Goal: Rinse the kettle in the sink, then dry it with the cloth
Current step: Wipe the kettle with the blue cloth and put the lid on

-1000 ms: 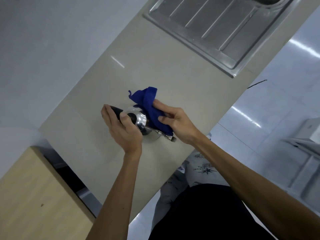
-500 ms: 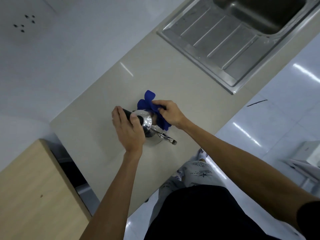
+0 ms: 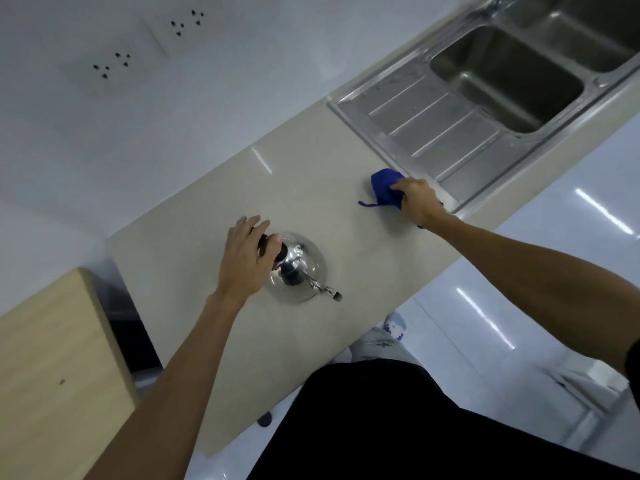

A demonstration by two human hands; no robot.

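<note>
The shiny steel kettle stands upright on the beige counter, its spout pointing toward the front edge. My left hand lies over its black handle, thumb touching it and fingers stretched out, not curled around it. My right hand is shut on the bunched blue cloth and presses it on the counter, well to the right of the kettle and just beside the corner of the sink's drainboard. The steel sink basin lies at the upper right.
A light wooden cabinet top sits lower left, beyond the counter's end. Wall sockets are on the white wall behind. The counter's front edge runs close to the kettle spout, with glossy floor below.
My right hand has carried the cloth off the kettle and to the right, down onto the counter by the drainboard. My left hand's fingers have loosened from the handle. The view has tilted toward the sink.
</note>
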